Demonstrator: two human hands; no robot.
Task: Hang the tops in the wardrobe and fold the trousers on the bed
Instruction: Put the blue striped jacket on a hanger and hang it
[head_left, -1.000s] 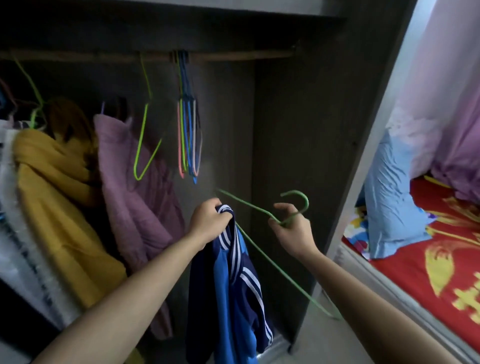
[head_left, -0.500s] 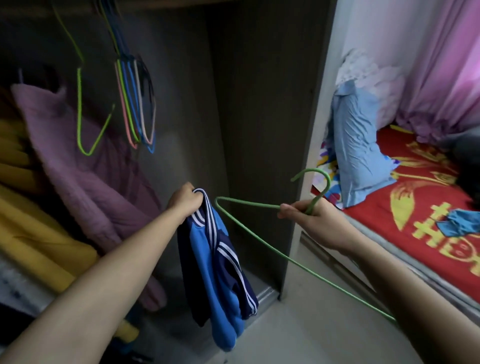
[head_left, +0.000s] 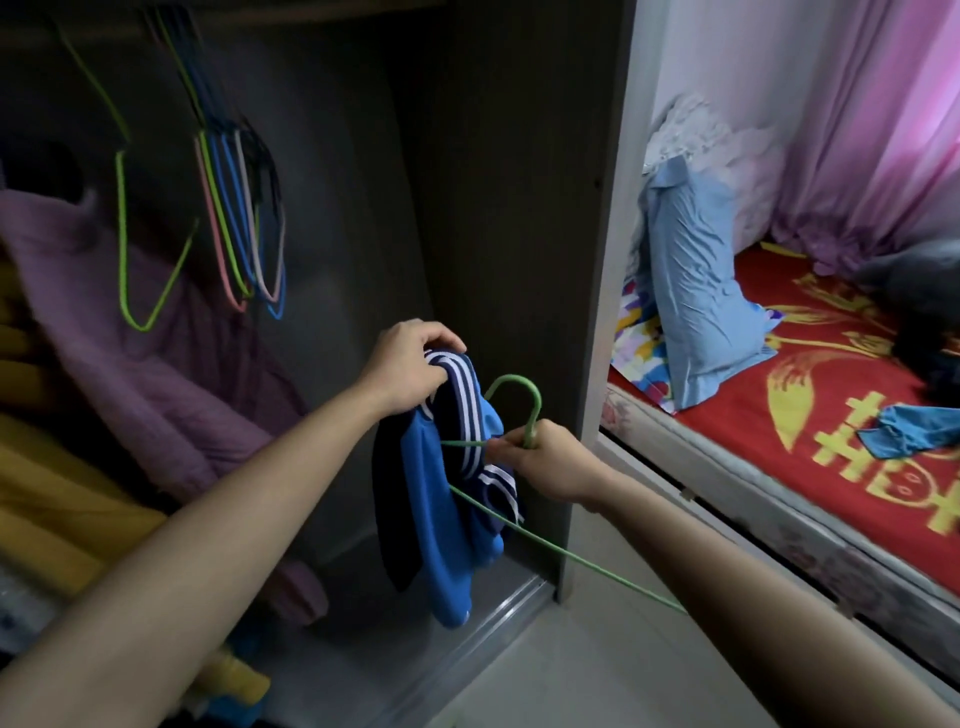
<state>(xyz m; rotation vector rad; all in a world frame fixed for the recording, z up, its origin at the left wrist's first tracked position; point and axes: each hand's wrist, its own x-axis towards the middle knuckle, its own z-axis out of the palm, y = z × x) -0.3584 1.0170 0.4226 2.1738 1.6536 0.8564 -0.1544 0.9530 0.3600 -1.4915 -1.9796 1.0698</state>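
Head: blue top, navy/white stripes, bunched.

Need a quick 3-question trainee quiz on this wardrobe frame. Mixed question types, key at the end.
1. True or false: no hand is touching the blue striped top.
2. The right hand grips: A) the green hanger, B) a wooden hanger, C) a belt.
3. Fill in: the top is held up by its upper edge in the ___ hand.

Key: 1 false, the left hand grips it; 2 A; 3 left.
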